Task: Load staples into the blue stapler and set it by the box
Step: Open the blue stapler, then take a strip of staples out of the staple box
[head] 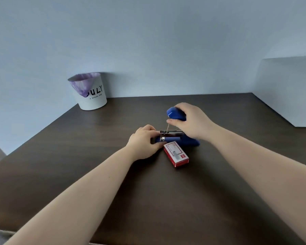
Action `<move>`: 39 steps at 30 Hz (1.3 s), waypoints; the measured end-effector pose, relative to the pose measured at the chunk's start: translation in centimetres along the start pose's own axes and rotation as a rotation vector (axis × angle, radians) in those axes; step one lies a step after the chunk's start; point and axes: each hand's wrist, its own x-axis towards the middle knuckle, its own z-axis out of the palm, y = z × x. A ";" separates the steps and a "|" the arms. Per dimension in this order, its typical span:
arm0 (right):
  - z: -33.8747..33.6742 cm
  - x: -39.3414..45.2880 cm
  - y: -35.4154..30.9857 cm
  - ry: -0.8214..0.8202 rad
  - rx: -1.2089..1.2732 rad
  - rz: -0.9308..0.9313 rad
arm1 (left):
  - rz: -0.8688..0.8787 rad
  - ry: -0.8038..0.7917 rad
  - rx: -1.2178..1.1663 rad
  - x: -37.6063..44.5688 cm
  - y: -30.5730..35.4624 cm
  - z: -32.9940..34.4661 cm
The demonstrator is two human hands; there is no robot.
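Stapler (pixel 177 138) lies open at centre frame on the dark bench (pixel 113 174), touching the red staple box (pixel 176 153). Left hand (pixel 142 141) clasps its front end; right hand (pixel 191 119) holds the raised blue lid. White bucket (pixel 89 92) stands upper left.

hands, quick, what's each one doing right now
Left hand: closed on the front of the blue stapler's base.
Right hand: closed on the stapler's raised lid.
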 end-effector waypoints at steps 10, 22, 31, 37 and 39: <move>-5.9 -2.9 4.4 0.124 0.462 0.295 | 0.046 -0.002 -0.016 0.2 -0.1 0.1; -5.5 -7.1 9.1 0.015 0.108 0.286 | 0.028 -0.037 -0.029 0.1 -0.1 0.2; -5.6 -6.7 6.5 0.157 -0.062 0.210 | 0.337 -0.089 0.154 -3.7 3.1 -1.0; -4.1 -6.7 2.0 0.033 -0.012 0.206 | 0.309 -0.108 0.185 -3.6 3.9 -0.3; -3.0 -7.1 1.1 -0.109 0.019 0.277 | 0.270 -0.083 0.064 -3.7 3.7 0.0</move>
